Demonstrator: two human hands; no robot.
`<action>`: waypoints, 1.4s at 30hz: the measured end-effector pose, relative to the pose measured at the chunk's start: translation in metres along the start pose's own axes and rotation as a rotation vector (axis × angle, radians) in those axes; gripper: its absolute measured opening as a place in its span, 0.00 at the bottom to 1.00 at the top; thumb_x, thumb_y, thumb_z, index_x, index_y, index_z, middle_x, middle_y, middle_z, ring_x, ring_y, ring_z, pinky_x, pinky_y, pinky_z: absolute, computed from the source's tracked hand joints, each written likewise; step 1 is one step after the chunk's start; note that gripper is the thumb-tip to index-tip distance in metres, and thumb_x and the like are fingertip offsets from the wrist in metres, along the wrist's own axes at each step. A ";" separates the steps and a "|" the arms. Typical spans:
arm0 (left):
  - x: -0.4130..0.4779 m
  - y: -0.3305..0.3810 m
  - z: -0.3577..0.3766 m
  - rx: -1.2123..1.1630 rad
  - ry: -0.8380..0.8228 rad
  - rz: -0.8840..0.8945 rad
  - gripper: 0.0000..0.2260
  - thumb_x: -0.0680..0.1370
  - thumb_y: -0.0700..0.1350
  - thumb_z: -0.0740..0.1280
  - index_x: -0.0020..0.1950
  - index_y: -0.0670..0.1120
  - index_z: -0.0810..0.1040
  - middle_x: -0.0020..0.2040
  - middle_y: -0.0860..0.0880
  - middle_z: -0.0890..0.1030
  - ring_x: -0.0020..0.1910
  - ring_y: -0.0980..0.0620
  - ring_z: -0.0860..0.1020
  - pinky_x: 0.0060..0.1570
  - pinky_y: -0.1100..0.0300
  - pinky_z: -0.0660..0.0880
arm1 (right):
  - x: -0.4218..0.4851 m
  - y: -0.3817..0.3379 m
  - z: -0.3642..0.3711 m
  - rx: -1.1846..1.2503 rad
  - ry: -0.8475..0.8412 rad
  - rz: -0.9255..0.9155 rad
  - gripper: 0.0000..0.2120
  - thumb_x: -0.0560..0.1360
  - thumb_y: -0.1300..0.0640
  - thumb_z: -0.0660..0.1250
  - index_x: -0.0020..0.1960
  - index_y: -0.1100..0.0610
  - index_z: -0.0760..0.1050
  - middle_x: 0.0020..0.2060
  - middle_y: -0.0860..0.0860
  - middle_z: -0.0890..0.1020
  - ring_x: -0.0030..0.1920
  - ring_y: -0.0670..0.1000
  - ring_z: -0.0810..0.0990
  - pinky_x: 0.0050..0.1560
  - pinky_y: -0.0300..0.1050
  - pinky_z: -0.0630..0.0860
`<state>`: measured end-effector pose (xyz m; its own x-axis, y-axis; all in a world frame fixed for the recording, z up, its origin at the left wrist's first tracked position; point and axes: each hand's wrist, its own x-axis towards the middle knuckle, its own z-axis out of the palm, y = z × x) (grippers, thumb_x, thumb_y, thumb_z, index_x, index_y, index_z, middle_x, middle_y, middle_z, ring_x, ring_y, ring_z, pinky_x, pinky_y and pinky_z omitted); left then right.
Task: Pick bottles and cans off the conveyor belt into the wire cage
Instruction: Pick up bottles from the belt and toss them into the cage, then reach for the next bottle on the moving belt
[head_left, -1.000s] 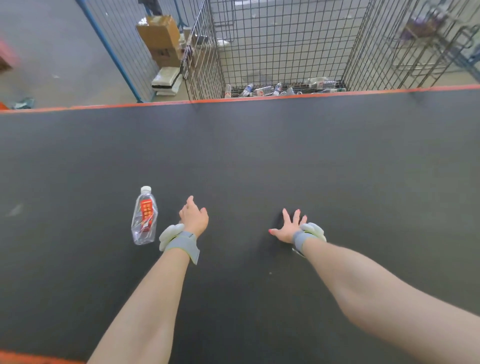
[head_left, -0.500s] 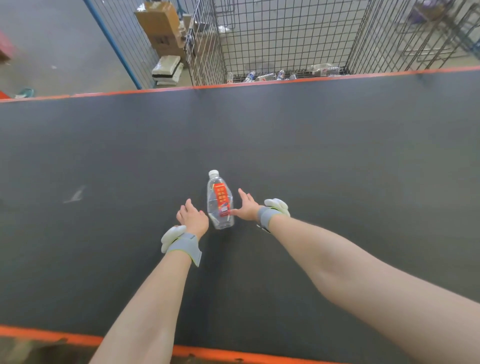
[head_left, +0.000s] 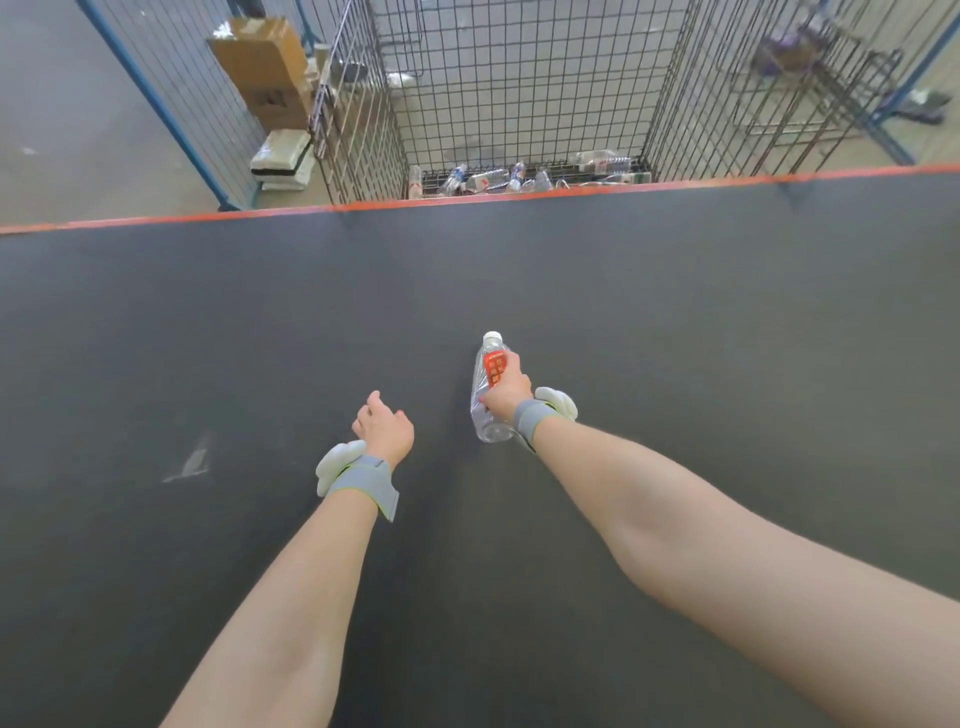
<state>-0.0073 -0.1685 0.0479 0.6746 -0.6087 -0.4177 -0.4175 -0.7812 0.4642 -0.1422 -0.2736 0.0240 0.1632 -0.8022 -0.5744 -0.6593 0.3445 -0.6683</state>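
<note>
A clear plastic bottle (head_left: 487, 382) with a white cap and a red label lies on the dark conveyor belt (head_left: 675, 312), cap pointing away from me. My right hand (head_left: 508, 387) is wrapped over its middle, fingers closed around it. My left hand (head_left: 383, 428) hovers over the belt to the left of the bottle, fingers loosely curled, holding nothing. Beyond the belt's far orange edge stands the wire cage (head_left: 519, 78), with several bottles (head_left: 519, 176) lying on its floor.
A cardboard box (head_left: 265, 67) and white packages (head_left: 283, 158) sit on the floor left of the cage, behind a blue-framed mesh fence (head_left: 156, 104). More wire racks (head_left: 810, 83) stand at the back right. A pale scuff (head_left: 189, 462) marks the belt at left.
The bottle has travelled rightward along the belt past my left hand. My right hand moved onto it and closed around it. The left hand stayed loosely curled.
</note>
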 end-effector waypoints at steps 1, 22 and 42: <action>0.012 0.017 0.001 -0.016 0.002 0.015 0.24 0.82 0.42 0.54 0.77 0.42 0.52 0.76 0.41 0.57 0.75 0.41 0.55 0.71 0.48 0.54 | 0.018 -0.014 -0.012 0.053 0.030 0.002 0.38 0.74 0.60 0.67 0.76 0.47 0.51 0.64 0.60 0.69 0.64 0.63 0.71 0.67 0.56 0.69; 0.086 0.136 0.018 -0.048 -0.040 0.106 0.25 0.82 0.44 0.55 0.78 0.43 0.51 0.75 0.42 0.60 0.74 0.42 0.56 0.71 0.48 0.56 | 0.153 -0.121 -0.093 0.202 -0.021 -0.014 0.46 0.76 0.52 0.68 0.78 0.45 0.37 0.75 0.57 0.58 0.72 0.59 0.64 0.71 0.58 0.63; -0.107 -0.071 0.034 0.232 -0.092 -0.092 0.32 0.81 0.51 0.59 0.79 0.45 0.45 0.78 0.42 0.43 0.77 0.43 0.40 0.75 0.46 0.46 | -0.089 0.164 -0.038 -0.570 -0.069 0.157 0.41 0.77 0.37 0.58 0.78 0.47 0.37 0.77 0.55 0.36 0.77 0.61 0.38 0.75 0.61 0.44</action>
<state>-0.0701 -0.0524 0.0332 0.6626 -0.5353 -0.5238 -0.4927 -0.8383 0.2335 -0.2926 -0.1644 -0.0163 0.0667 -0.7230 -0.6877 -0.9665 0.1244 -0.2245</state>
